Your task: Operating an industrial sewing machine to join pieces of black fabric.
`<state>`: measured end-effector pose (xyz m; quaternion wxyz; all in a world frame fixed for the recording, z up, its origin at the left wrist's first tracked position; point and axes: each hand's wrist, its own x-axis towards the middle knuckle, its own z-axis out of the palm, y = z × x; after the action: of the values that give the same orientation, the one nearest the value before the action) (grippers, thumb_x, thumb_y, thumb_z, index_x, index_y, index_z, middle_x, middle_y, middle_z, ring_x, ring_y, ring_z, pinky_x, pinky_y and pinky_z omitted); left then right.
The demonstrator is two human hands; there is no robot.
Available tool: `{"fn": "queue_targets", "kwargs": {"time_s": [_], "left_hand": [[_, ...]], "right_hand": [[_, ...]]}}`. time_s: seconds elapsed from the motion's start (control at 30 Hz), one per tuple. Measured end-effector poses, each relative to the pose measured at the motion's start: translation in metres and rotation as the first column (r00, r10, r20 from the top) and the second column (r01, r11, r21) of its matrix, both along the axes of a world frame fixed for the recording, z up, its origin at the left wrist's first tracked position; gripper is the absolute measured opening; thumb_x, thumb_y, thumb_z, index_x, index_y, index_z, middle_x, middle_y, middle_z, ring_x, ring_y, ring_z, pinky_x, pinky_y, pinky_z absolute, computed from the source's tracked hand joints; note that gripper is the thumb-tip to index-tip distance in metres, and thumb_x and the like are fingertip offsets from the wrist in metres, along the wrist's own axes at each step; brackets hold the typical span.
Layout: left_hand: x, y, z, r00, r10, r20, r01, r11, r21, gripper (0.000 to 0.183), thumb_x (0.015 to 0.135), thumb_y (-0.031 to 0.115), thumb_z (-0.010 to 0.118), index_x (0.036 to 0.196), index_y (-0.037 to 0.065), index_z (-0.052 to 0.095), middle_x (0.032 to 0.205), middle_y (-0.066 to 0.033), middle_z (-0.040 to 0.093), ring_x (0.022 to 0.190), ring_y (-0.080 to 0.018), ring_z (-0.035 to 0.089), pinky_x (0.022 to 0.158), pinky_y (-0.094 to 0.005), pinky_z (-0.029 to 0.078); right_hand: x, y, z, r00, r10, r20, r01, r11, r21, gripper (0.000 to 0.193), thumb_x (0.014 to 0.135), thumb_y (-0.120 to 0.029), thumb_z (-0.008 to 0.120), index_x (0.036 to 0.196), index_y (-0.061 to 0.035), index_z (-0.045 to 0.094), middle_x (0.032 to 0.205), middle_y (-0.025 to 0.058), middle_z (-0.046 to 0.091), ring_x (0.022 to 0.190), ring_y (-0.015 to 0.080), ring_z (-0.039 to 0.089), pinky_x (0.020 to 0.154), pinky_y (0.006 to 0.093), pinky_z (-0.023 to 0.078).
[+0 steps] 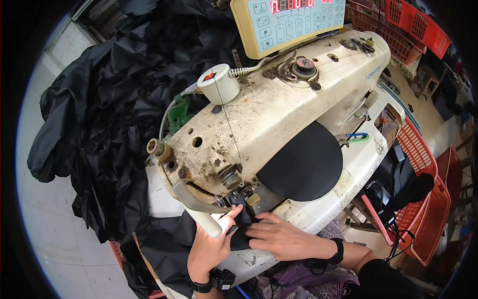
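Left hand [206,251]: seen at 7 o'clock from the metal foot [245,192]; one finger is stretched toward it, but whether cloth is pinched cannot be told.
Right hand [286,240]: seen at 4 o'clock from the foot; its fingers are spread a little on the cloth, and whether it is pinched cannot be told.
Black cloth [241,242]: touched by both hands and laid between them, just below the foot.
Sewing machine [289,109]: spotted with dirt, toward 1 o'clock.
Round black pad [306,164]: placed between 1 and 2 o'clock.
Big black cloth pile [114,99]: heaped toward 10 o'clock.
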<state>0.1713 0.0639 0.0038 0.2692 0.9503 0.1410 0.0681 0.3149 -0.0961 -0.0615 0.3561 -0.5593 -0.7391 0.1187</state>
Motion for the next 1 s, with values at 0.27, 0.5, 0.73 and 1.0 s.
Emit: {"fn": "queue_targets", "kwargs": {"time_s": [0.27, 0.5, 0.73, 1.0], "left_hand": [[0.006, -0.008, 0.004, 0.999, 0.013, -0.035, -0.015, 0.997, -0.075, 0.012, 0.084, -0.005, 0.063, 0.095, -0.003, 0.057, 0.125, -0.0132, 0.066, 0.113, -0.0337, 0.061, 0.093, -0.0395, 0.049], [0.007, -0.009, 0.001, 1.0, 0.003, 0.0, -0.003, 0.999, -0.045, 0.022, 0.084, -0.005, 0.064, 0.106, -0.001, 0.062, 0.12, -0.0143, 0.064, 0.109, -0.0341, 0.062, 0.091, -0.0386, 0.05], [0.011, -0.01, -0.005, 0.995, 0.063, 0.082, -0.069, 0.995, 0.067, 0.04, 0.08, -0.008, 0.062, 0.118, 0.003, 0.063, 0.12, -0.0149, 0.064, 0.111, -0.0365, 0.061, 0.094, -0.043, 0.047], [0.007, -0.008, -0.018, 0.984, 0.127, 0.127, -0.145, 0.979, 0.144, 0.036, 0.077, -0.012, 0.058, 0.111, 0.002, 0.063, 0.119, -0.0157, 0.063, 0.111, -0.038, 0.059, 0.095, -0.0423, 0.047]], "right_hand": [[-0.004, -0.013, -0.003, 0.993, -0.105, -0.049, 0.11, 0.987, 0.113, 0.016, 0.077, -0.008, 0.061, 0.092, -0.004, 0.062, 0.116, 0.0123, 0.068, 0.115, 0.0225, 0.062, 0.112, 0.0419, 0.037], [-0.004, -0.009, -0.008, 0.985, -0.143, -0.099, 0.153, 0.983, 0.104, 0.015, 0.077, -0.007, 0.063, 0.092, -0.0029, 0.063, 0.113, 0.0119, 0.07, 0.113, 0.0223, 0.064, 0.11, 0.0431, 0.04], [0.001, 0.007, -0.01, 0.977, -0.194, -0.087, 0.199, 0.978, 0.057, 0.013, 0.078, -0.002, 0.067, 0.091, -0.0024, 0.068, 0.116, 0.0099, 0.071, 0.112, 0.0198, 0.066, 0.108, 0.0436, 0.042], [0.005, 0.024, -0.012, 0.961, -0.264, -0.078, 0.27, 0.959, 0.088, 0.024, 0.075, 0.0, 0.064, 0.099, -0.0044, 0.065, 0.112, 0.0094, 0.07, 0.115, 0.0213, 0.064, 0.107, 0.044, 0.04]]}}
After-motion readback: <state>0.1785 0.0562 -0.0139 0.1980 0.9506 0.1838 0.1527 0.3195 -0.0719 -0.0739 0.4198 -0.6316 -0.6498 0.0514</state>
